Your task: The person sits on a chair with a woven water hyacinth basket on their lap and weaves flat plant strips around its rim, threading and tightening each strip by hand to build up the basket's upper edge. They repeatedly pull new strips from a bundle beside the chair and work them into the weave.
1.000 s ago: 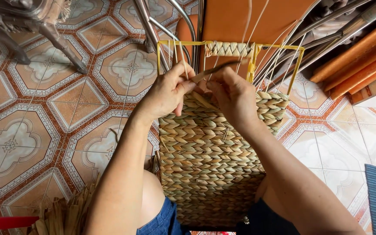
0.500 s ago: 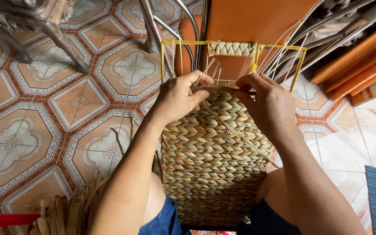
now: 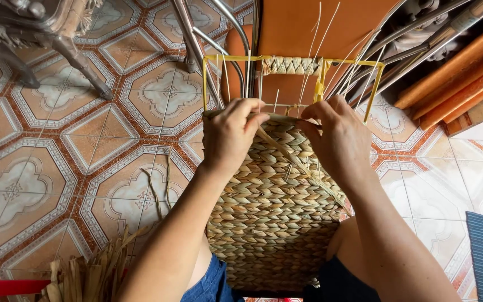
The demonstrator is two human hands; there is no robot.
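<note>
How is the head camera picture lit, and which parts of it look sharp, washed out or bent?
Head view: soft, even daylight; both the left hand and right hand and the woven basket panel are sharp. The pale floor tiles at right look washed out. Faint shadows only. Wide-lens bending shows in the chair legs near the top edge.

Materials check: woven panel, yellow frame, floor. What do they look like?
Woven panel: dried plant fibre, probably grass or rush, matte tan twisted plaits. Yellow frame: thin rigid rod, likely coated metal wire; smooth, even colour. Floor: glazed ceramic tile, going by the sheen, repeating pattern and grout lines.
</note>
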